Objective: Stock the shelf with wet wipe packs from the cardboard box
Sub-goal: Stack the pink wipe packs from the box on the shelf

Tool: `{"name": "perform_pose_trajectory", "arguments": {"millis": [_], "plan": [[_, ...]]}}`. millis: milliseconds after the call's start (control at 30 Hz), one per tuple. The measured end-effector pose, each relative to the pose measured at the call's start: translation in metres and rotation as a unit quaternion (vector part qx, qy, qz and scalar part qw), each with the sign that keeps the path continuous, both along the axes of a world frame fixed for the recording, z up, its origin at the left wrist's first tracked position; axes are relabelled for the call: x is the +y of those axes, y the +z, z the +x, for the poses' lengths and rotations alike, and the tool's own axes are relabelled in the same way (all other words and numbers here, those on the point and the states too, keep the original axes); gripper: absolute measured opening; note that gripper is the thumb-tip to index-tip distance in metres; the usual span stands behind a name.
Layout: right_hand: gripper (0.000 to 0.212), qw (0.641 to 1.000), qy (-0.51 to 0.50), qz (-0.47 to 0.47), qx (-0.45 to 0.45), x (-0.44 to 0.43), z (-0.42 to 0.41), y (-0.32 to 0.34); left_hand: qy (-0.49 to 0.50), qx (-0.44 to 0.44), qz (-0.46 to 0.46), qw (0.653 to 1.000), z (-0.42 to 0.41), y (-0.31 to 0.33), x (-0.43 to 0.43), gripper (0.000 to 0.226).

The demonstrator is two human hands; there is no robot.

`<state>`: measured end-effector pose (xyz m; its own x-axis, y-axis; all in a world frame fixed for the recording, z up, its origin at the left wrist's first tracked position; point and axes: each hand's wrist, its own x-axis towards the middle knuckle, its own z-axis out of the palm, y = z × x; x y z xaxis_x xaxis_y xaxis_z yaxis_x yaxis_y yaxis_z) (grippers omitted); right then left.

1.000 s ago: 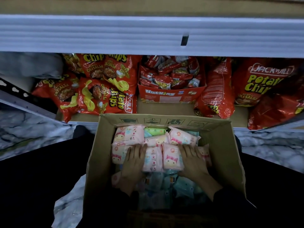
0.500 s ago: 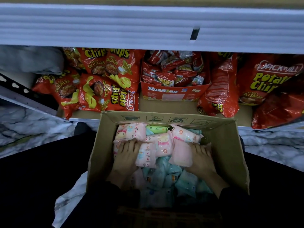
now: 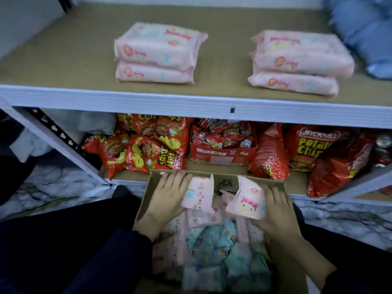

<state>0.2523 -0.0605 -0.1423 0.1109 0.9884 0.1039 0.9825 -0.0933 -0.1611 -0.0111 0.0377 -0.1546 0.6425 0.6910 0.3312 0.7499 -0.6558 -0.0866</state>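
A pink wet wipe pack is gripped by the left hand, whose fingers are curled over its far left edge. A second pink pack, printed with a cartoon face, is held by the right hand, the fingers being wrapped round its right side. Both packs are held upright above the far end of the open cardboard box, near each other but apart. More pink packs and teal packs are seen lying loose inside the box beneath the hands. On the upper shelf two stacks of pink packs are laid flat, two packs in each: one stack near the middle and one to the right, well apart. Blue packages are piled just beside the right stack. The lower shelf is filled with red chip bags and a red carton of snack sachets.
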Motion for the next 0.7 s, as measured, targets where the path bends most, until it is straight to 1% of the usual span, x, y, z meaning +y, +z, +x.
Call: {"name": "perform_pose_trajectory", "arguments": {"millis": [67, 167, 233, 367, 467, 600, 633, 700], "plan": [[0.081, 0.999, 0.003, 0.046, 0.012, 0.003, -0.002, 0.032, -0.012, -0.028, 0.034, 0.999, 0.0, 0.031, 0.005, 0.089], [0.083, 0.996, 0.013, 0.089, 0.012, 0.004, -0.004, 0.082, -0.03, -0.071, 0.103, 0.992, -0.003, 0.084, 0.011, 0.069], [0.085, 0.992, 0.032, 0.123, 0.008, 0.007, -0.002, 0.114, -0.042, -0.091, 0.147, 0.984, -0.006, 0.122, 0.017, 0.064], [0.086, 0.975, 0.067, 0.208, -0.038, 0.023, 0.002, 0.182, -0.052, -0.122, 0.224, 0.966, -0.01, 0.202, 0.035, 0.055], [0.085, 0.961, 0.095, 0.248, -0.079, 0.043, 0.008, 0.225, -0.045, -0.128, 0.254, 0.958, -0.012, 0.255, 0.051, 0.058], [0.088, 0.956, 0.091, 0.263, -0.099, 0.075, 0.016, 0.267, -0.026, -0.07, 0.216, 0.974, -0.014, 0.301, 0.079, 0.067], [0.091, 0.96, 0.089, 0.246, -0.101, 0.083, 0.017, 0.275, -0.017, -0.054, 0.198, 0.979, -0.013, 0.309, 0.084, 0.069], [0.095, 0.975, 0.089, 0.183, -0.088, 0.098, 0.02, 0.292, -0.002, -0.014, 0.141, 0.99, -0.012, 0.323, 0.094, 0.08]]}}
